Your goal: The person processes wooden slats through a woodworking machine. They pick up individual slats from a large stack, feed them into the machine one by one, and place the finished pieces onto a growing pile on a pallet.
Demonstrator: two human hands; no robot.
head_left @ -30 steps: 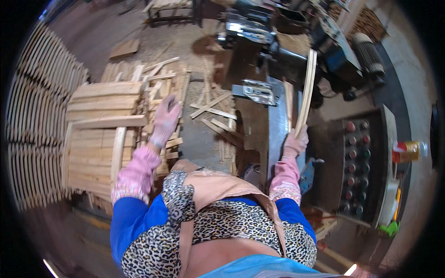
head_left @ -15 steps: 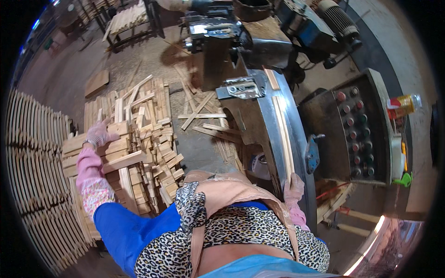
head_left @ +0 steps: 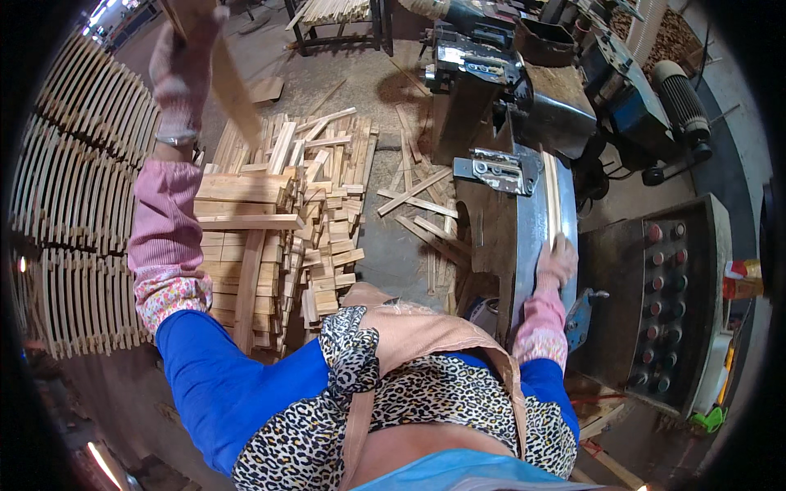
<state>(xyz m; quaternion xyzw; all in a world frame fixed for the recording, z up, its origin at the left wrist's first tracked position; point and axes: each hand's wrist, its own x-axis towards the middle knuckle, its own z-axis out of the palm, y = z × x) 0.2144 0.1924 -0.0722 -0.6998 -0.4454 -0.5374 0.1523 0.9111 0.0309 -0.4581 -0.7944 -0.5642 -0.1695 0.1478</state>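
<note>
My left hand [head_left: 182, 78], in a light glove, is raised at the upper left with its fingers closed round a wooden board [head_left: 235, 98]. The board hangs slanting above the stack of wooden pieces [head_left: 237, 190], slightly blurred. My right hand [head_left: 557, 260], also gloved, is closed on the near end of a narrow wooden strip [head_left: 553, 196]. This strip lies lengthwise on the smooth metal machine bed [head_left: 528, 225], its far end beside the metal guide block [head_left: 501, 172]. The right fingertips are partly hidden by the hand itself.
A control panel [head_left: 659, 307] with several buttons stands to the right. Tall racks of curved slats [head_left: 78, 204] rise at the left. Loose strips [head_left: 416, 200] lie on the floor between stack and machine. A motor [head_left: 681, 98] sits at the far right.
My left hand has risen off the stack, lifting a board up and away. My right hand has moved forward along the machine bed with the strip. The view has shifted left.
</note>
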